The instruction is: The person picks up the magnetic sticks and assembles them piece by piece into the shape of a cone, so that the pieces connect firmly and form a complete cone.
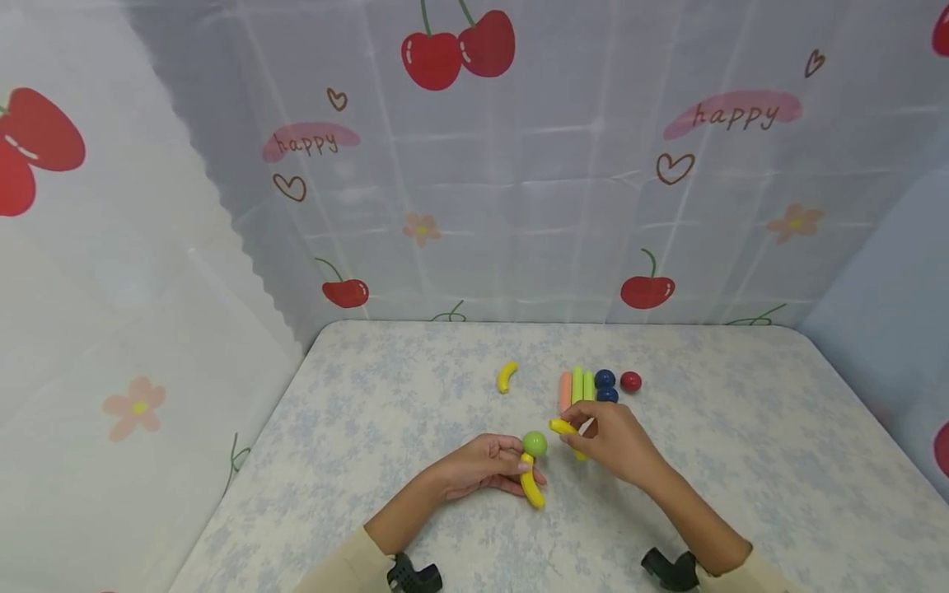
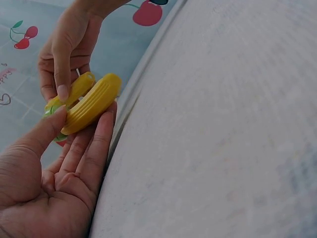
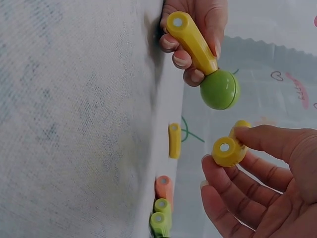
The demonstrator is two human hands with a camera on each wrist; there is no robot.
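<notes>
Above the table, my left hand [image 1: 485, 468] pinches a curved yellow magnetic stick [image 1: 531, 490] between thumb and fingers. A green ball [image 1: 535, 444] sits at the far end of that stick, touching it. To its right, my right hand [image 1: 611, 436] pinches a second curved yellow magnetic stick [image 3: 230, 146] by thumb and fingertips. A pale round magnet shows on that stick's end in the right wrist view, where it is apart from the green ball. The left wrist view shows the two yellow sticks close together, the nearer one [image 2: 96, 104] partly covering the other.
Beyond my hands lies another curved yellow stick [image 1: 507, 377]. Right of it, a coral stick [image 1: 566, 391] and two light green sticks [image 1: 577, 383] lie side by side. Two dark blue balls [image 1: 605, 379] and a red ball [image 1: 631, 381] rest beside them. A printed curtain [image 1: 519, 206] hangs behind the table.
</notes>
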